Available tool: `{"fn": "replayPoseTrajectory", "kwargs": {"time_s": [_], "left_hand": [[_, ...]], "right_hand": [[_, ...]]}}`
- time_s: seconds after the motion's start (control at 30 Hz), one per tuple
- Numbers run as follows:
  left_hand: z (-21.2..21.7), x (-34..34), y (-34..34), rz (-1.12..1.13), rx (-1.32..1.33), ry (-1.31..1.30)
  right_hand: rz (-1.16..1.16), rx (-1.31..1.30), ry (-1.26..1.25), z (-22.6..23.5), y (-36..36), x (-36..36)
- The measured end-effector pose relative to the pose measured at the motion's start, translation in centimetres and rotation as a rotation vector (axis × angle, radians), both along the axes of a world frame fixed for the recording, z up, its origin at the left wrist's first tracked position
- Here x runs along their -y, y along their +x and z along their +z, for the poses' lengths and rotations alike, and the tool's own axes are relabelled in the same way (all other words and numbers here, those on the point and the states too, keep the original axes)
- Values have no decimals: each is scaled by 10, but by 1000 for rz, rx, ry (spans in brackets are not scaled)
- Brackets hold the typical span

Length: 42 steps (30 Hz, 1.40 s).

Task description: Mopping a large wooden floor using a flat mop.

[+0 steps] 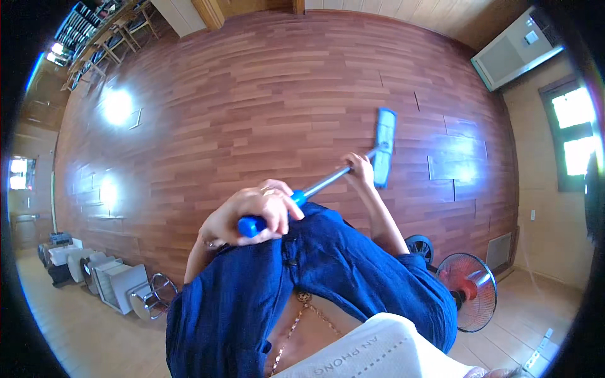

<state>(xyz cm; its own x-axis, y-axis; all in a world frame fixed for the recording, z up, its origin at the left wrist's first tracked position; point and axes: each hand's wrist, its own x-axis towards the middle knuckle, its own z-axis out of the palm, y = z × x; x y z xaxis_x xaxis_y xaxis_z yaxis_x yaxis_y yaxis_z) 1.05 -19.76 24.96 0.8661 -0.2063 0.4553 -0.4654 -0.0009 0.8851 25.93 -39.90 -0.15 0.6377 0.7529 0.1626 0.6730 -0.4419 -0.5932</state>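
A flat mop with a blue rectangular head (385, 148) rests on the wood-plank floor (283, 120), ahead and to the right. Its metal pole (326, 182) slants back toward me and ends in a blue grip. My left hand (261, 211) is wrapped round that blue grip near my waist, with the rounded blue end poking out below the fingers. Farther down the pole, my right hand (359, 169) is closed on the metal part, close to the mop head. Both forearms come from dark blue sleeves.
At the right stands a fan (466, 291) with a red centre, beside a dark wheel (418, 248). A tall white appliance (520, 49) is against the far right wall. Stools and boxes (120, 286) line the left. Wooden chairs and a long table (104, 41) are at the far left.
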Motion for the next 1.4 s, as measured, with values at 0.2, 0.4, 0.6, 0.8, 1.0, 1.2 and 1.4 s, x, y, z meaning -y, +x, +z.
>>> {"fn": "replayPoseTrajectory", "kwargs": {"time_s": [0.2,0.4,0.6,0.8,1.0,1.2,1.4], "left_hand": [[-21,-21,72,-145,-60,-80],[-32,-5,92,-294,-63,128],[-22,-21,103,-260,-65,215],[-24,-28,96,-135,-78,210],[-25,-27,74,141,-140,227],[-11,-24,44,441,-183,324],[30,0,-6,734,-159,471]], "right_hand": [[-209,-27,18,-2,-6,44],[-393,-107,82,-15,-33,85],[-426,-148,104,-14,-10,64],[-247,-160,94,-10,30,23],[58,-92,21,-16,78,-42],[388,-71,-62,-30,95,-122],[722,-75,-41,13,35,-193]]}}
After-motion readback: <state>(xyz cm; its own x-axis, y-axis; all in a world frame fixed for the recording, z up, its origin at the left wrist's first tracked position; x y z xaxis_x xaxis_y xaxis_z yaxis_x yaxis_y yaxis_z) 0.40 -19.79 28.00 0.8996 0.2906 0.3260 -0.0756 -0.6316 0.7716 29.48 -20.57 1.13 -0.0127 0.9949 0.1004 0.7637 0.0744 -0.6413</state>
